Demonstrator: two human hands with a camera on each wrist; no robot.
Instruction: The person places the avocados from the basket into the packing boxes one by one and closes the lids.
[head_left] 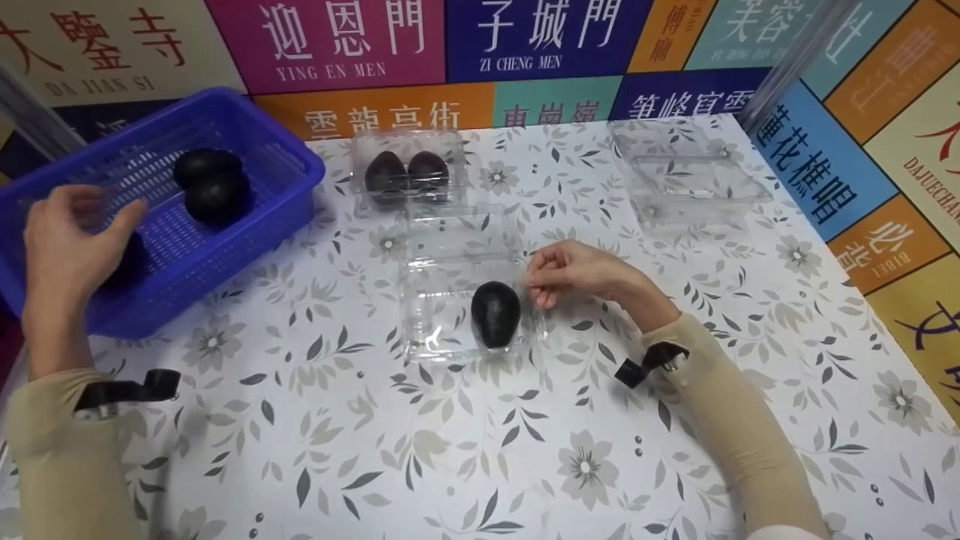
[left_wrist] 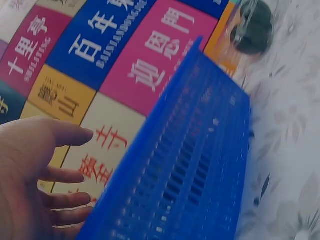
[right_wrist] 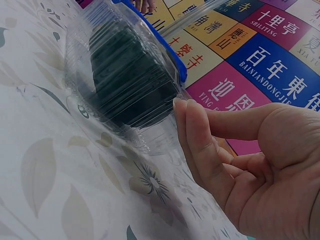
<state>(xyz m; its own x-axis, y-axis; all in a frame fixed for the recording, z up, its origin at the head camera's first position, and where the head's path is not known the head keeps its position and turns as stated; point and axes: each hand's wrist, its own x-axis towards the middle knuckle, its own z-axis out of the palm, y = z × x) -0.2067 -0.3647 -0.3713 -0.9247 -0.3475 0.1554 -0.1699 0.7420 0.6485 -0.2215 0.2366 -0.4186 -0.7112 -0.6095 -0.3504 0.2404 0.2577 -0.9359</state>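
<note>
Where the head view is vague, the right wrist view shows the right hand [right_wrist: 255,160] apparently pinching the box [head_left: 442,315] by its edge, a fruit [head_left: 496,315] inside; the left hand [head_left: 75,244], fingers apart, hangs at the basket [head_left: 255,231].

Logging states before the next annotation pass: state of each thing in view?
Blue basket: upright, at least three dark fruits inside.
Near container: open, one dark fruit lying at its right.
Back container: looks closed, two fruits inside.
Far-right container: unheld; open or closed, can't tell.
Left grip: relaxed, holding nothing visible.
Right grip: pinching near container's right edge.
</note>
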